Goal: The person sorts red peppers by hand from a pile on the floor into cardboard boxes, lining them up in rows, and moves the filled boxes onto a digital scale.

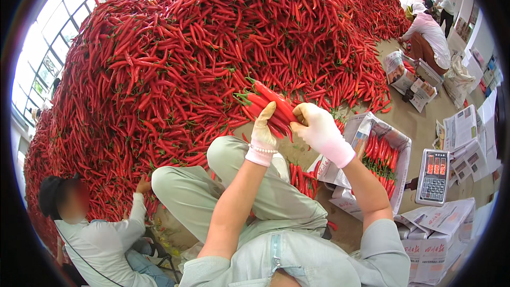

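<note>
My left hand (265, 129), in a light glove with a beaded bracelet at the wrist, grips a small bunch of red chili peppers (275, 101). Their green stems point up and left. At the lower right end of that bunch, my right hand (320, 131), also gloved, has its thumb and fingers closed on the peppers. A huge heap of red chilies (223, 48) rises beyond both hands. To the right, a box lined with newspaper (404, 151) contains rows of chilies (380, 153). More loose chilies (303, 181) lie on the floor beside my foot, below the hands.
A digital scale (432, 177) with a lit display stands right of the box. Newspaper stacks (430, 243) lie nearby. At lower left, a person in a dark cap (103, 235) reaches into the heap. Another person (428, 40) crouches at upper right by a paper-lined box (410, 75).
</note>
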The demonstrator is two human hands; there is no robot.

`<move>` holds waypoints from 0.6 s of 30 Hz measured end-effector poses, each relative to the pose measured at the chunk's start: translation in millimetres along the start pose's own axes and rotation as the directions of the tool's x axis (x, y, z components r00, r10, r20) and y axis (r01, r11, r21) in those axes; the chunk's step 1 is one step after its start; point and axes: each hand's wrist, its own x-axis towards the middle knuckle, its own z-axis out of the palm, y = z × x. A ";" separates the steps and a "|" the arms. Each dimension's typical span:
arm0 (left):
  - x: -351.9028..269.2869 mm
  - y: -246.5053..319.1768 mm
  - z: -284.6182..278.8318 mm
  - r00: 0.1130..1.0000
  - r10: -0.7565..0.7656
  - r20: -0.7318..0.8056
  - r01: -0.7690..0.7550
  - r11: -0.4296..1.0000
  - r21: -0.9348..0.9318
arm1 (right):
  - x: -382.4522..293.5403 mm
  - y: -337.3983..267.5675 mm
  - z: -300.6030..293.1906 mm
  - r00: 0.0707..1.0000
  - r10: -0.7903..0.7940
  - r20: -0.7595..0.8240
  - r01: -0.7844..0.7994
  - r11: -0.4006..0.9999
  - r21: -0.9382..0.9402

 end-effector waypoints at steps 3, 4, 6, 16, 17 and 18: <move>-0.1 -1.5 -0.4 0.999 0.026 -0.032 -0.025 0.999 0.032 | -4.3 -13.5 -20.8 0.965 0.212 0.152 -0.254 0.899 0.356; -3.3 -2.6 9.9 0.997 0.049 -0.064 -0.049 0.999 0.007 | -8.1 -5.2 -21.9 0.970 0.208 0.127 -0.244 0.856 0.456; -4.1 0.8 13.5 1.000 0.020 -0.018 -0.021 0.997 -0.071 | -23.3 -1.6 -31.2 0.958 0.265 0.106 -0.272 0.734 0.622; -7.7 15.9 7.7 0.979 -0.184 0.084 0.185 0.983 0.002 | -161.9 86.0 -39.6 0.942 0.326 0.078 -0.285 0.903 -0.321; -6.6 14.0 10.2 0.943 -0.313 0.114 0.316 0.949 -0.007 | -144.0 75.9 -40.2 0.974 0.217 -0.069 -0.228 0.930 -0.290; -5.9 13.1 9.5 0.888 -0.439 0.137 0.445 0.896 -0.010 | -120.9 60.0 -41.0 0.990 -0.044 -0.134 -0.014 0.916 -0.401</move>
